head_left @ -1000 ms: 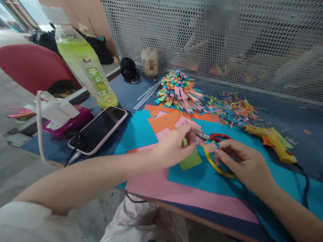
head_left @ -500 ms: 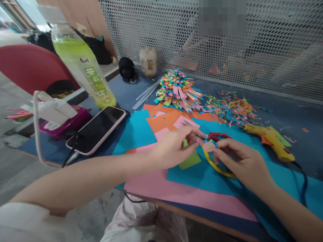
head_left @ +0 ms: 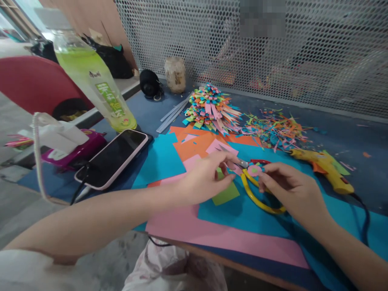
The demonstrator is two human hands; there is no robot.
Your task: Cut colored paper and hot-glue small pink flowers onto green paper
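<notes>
A small round paper piece, pink with a green centre and blue bits at its edge, is pinched between the thumb and fingers of my right hand. Just left of it, my left hand has its fingers curled towards the thumb. A bit of pink shows at those fingertips, too small to make out. Beneath both hands lie scissors with yellow and red handles, their blades pointing left and partly covered by my left fingers. A green paper square rests under my left hand.
Blue paper and pink paper cover the front. Behind stand a fringed paper cone, paper scraps and a jar. A yellow glue gun lies right; a phone and bottle are left.
My right hand has drawn the round paper piece slightly right, widening the gap to my left fingertips. The view has shifted a little.
</notes>
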